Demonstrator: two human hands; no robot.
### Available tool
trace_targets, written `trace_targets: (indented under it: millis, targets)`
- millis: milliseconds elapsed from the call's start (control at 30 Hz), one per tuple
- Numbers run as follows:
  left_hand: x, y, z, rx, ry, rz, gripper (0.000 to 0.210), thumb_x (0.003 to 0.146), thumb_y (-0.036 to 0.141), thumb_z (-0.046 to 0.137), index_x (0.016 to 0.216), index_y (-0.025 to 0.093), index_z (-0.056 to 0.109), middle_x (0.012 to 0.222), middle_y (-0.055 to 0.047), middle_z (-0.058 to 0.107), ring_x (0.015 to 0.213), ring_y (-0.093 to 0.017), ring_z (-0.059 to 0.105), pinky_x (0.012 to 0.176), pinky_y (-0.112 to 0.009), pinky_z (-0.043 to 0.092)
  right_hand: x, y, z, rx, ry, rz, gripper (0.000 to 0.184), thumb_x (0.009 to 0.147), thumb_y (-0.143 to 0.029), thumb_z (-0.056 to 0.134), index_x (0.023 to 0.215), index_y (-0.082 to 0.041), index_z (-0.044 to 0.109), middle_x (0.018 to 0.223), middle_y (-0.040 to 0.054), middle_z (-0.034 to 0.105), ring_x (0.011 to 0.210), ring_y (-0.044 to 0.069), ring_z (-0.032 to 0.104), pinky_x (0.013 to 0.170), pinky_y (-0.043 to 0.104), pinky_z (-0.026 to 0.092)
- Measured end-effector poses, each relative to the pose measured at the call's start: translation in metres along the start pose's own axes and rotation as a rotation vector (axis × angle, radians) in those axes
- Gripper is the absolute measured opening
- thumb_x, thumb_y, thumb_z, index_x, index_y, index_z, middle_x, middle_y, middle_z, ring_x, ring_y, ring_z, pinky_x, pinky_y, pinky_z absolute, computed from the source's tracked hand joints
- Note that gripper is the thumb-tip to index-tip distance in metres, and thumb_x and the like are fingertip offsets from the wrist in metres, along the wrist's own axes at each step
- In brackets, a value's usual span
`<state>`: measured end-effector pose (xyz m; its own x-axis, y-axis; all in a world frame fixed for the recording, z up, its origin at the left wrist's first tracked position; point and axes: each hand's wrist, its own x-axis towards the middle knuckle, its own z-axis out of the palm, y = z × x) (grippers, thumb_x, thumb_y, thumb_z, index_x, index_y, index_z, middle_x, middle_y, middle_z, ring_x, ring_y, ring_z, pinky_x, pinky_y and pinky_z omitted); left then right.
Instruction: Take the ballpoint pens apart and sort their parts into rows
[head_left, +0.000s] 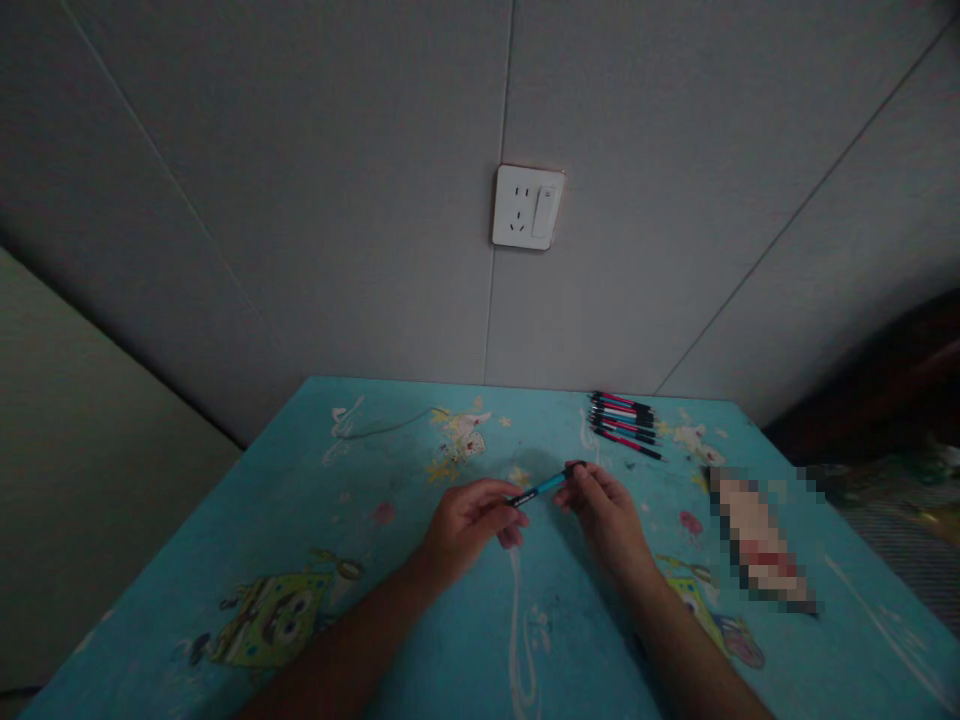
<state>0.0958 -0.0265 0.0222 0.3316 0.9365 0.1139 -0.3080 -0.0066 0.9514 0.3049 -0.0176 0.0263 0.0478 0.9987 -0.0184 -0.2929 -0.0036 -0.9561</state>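
A pen (546,486) with a blue barrel and black ends is held between my two hands, tilted up to the right above the table. My left hand (474,522) pinches its lower left end between thumb and fingers. The fingers of my right hand (600,505) close on its upper right end. Beyond my right hand, several pens (624,416) in red, blue, white and black lie side by side in a row near the back edge. The nearest of them is a red and black pen (628,444).
A blue cartoon-printed cover (420,620) lies over the table, which meets a grey wall (360,250). On the wall is a white socket plate with a switch (528,208). To the right lies a long, blurred-out object (761,540). Dark cloth-like shapes (885,390) stand beyond the right edge.
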Motion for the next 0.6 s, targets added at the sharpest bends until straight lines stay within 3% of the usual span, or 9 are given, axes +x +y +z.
trace_targets:
  millis: [100, 200, 367, 500, 600]
  targets:
    - [-0.001, 0.003, -0.008, -0.097, 0.003, 0.098, 0.036, 0.081, 0.045, 0.072, 0.100, 0.015, 0.067, 0.074, -0.006, 0.072, 0.050, -0.015, 0.064, 0.044, -0.023, 0.049, -0.004, 0.004, 0.009, -0.012, -0.161, 0.126, 0.029, 0.088, -0.045, 0.065, 0.088, -0.016, 0.067, 0.079, 0.0051, 0.070, 0.064, 0.013, 0.062, 0.059, 0.025, 0.043]
    - [-0.001, 0.005, -0.013, -0.210, 0.004, 0.181, 0.051, 0.080, 0.060, 0.067, 0.107, 0.017, 0.066, 0.078, -0.007, 0.070, 0.047, -0.014, 0.061, 0.038, -0.022, 0.044, -0.008, 0.006, 0.018, -0.118, -0.315, 0.134, 0.036, 0.089, -0.050, 0.063, 0.083, -0.014, 0.067, 0.077, 0.0060, 0.071, 0.062, 0.012, 0.061, 0.057, 0.024, 0.041]
    - [0.000, 0.011, -0.014, -0.031, 0.121, 0.212, 0.028, 0.089, 0.037, 0.064, 0.112, 0.019, 0.063, 0.067, 0.001, 0.061, 0.048, -0.010, 0.055, 0.044, -0.021, 0.043, -0.012, 0.006, 0.022, -0.204, -0.399, 0.101, 0.040, 0.087, -0.053, 0.063, 0.087, -0.014, 0.068, 0.075, 0.0034, 0.069, 0.059, 0.011, 0.057, 0.057, 0.023, 0.041]
    - [0.003, 0.017, -0.010, 0.056, 0.252, 0.266, 0.024, 0.089, 0.035, 0.064, 0.107, 0.019, 0.062, 0.108, -0.008, 0.063, 0.060, -0.011, 0.060, 0.048, -0.024, 0.049, -0.012, 0.009, 0.018, -0.259, -0.457, 0.084, 0.040, 0.088, -0.054, 0.061, 0.089, -0.014, 0.070, 0.077, 0.0026, 0.068, 0.060, 0.010, 0.054, 0.059, 0.023, 0.041]
    - [0.007, 0.020, -0.009, 0.062, 0.349, 0.216, 0.028, 0.089, 0.037, 0.063, 0.110, 0.020, 0.059, 0.110, -0.008, 0.064, 0.067, -0.014, 0.064, 0.053, -0.026, 0.053, -0.012, 0.011, 0.015, -0.316, -0.471, 0.064, 0.043, 0.091, -0.054, 0.056, 0.086, -0.014, 0.070, 0.074, 0.0015, 0.065, 0.058, 0.010, 0.052, 0.057, 0.022, 0.040]
